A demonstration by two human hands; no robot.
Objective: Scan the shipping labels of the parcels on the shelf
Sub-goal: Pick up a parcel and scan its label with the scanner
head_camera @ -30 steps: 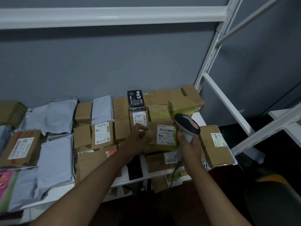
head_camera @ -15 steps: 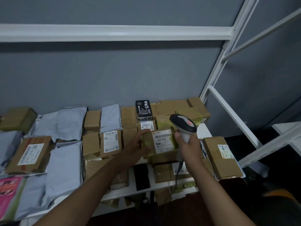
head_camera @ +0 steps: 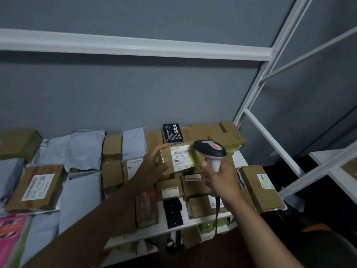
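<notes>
A: Holding a taped cardboard parcel (head_camera: 174, 161) up off the pile, that is what the left hand (head_camera: 152, 167) is doing; its fingers (head_camera: 161, 147) are curling over the parcel's left end, thumb underneath.

B: And the shipping label (head_camera: 182, 158)?

A: It is facing the camera, white, with a barcode along the top and "507" printed below. The parcel is sitting above the other boxes at the right end of the shelf (head_camera: 193, 222), with yellowish tape glinting around it.

B: What is the right hand (head_camera: 222, 177) gripping?

A: A handheld barcode scanner (head_camera: 211, 152) (grey head, white handle). The fingers are wrapping round the handle, and the head is hovering just beside the label's right edge, overlapping that end of the parcel. A red mark is showing on top of the head. Its cable (head_camera: 217, 215) is hanging down past the shelf edge.

B: What else is lying there?

A: Grey poly mailers (head_camera: 81, 149) and brown boxes are crowding the shelf. A black box with white characters (head_camera: 172, 133) is standing behind the held parcel, and a long labelled carton (head_camera: 258, 187) is lying at the far right. A pink package (head_camera: 11, 236) is showing at the lower left.
</notes>
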